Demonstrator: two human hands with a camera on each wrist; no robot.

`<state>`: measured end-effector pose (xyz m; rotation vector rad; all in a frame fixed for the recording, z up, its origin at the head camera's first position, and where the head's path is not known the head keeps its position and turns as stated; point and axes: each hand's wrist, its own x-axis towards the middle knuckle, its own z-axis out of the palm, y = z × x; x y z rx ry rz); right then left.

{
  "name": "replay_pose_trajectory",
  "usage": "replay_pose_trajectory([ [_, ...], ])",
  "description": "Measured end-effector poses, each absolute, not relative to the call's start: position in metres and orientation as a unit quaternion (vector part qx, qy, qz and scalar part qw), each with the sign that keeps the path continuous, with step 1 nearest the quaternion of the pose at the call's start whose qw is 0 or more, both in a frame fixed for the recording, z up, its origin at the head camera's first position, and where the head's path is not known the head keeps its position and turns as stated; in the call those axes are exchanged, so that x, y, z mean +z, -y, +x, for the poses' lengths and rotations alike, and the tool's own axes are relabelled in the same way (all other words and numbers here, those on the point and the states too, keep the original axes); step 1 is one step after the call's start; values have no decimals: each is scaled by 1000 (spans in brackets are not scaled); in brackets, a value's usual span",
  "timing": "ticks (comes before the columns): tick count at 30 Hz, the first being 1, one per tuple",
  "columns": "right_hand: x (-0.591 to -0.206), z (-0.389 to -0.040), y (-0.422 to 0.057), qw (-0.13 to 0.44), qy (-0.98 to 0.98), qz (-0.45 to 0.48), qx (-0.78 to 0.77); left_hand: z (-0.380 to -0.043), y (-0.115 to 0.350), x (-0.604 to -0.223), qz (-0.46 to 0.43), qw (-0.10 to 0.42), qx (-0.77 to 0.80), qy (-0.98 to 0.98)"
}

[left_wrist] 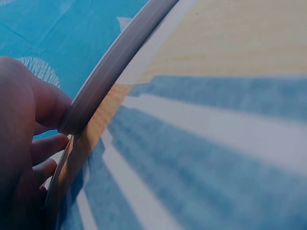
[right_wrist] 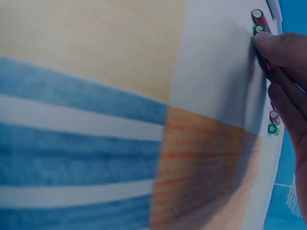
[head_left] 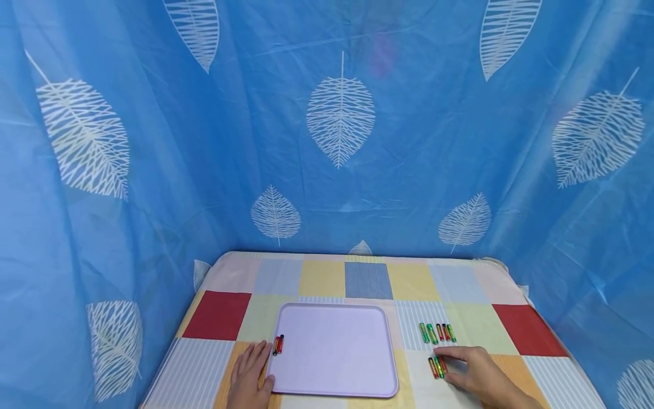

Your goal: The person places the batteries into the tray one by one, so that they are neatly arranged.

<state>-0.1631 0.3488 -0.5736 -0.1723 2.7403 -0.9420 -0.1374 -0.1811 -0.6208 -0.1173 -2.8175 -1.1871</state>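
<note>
A pale lilac tray (head_left: 337,352) lies on the table with two red-and-black batteries (head_left: 278,345) side by side near its left rim. My left hand (head_left: 249,375) rests along that rim, fingers extended; the left wrist view shows its thumb against the tray's edge (left_wrist: 103,81). To the right of the tray, my right hand (head_left: 480,372) pinches a battery in a short row of red and green batteries (head_left: 434,368), thumb at the near end and a finger toward the far end. In the right wrist view, the thumb presses a green battery's end (right_wrist: 259,29).
Behind the right hand, several more red and green batteries (head_left: 437,333) stand in a row on the patchwork tablecloth (head_left: 368,279). A blue curtain (head_left: 409,170) with white leaf prints encloses the table at the back and both sides.
</note>
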Motion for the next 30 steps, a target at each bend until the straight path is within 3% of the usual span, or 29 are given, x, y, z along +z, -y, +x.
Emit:
replay_pose_trajectory([
  [5, -566, -166, -351, 110, -940, -81, -313, -138, 181, -621, -37, 39, -389, 920],
  [11, -559, -176, -341, 40, -936, -176, -301, -138, 182, -619, -40, 42, -386, 921],
  [20, -560, -195, -291, 14, -910, -233, -342, -139, 181, -619, -29, 22, -388, 921],
  [30, -577, -216, -231, -62, -870, -310, -377, -140, 181, -621, -34, 32, -386, 921],
])
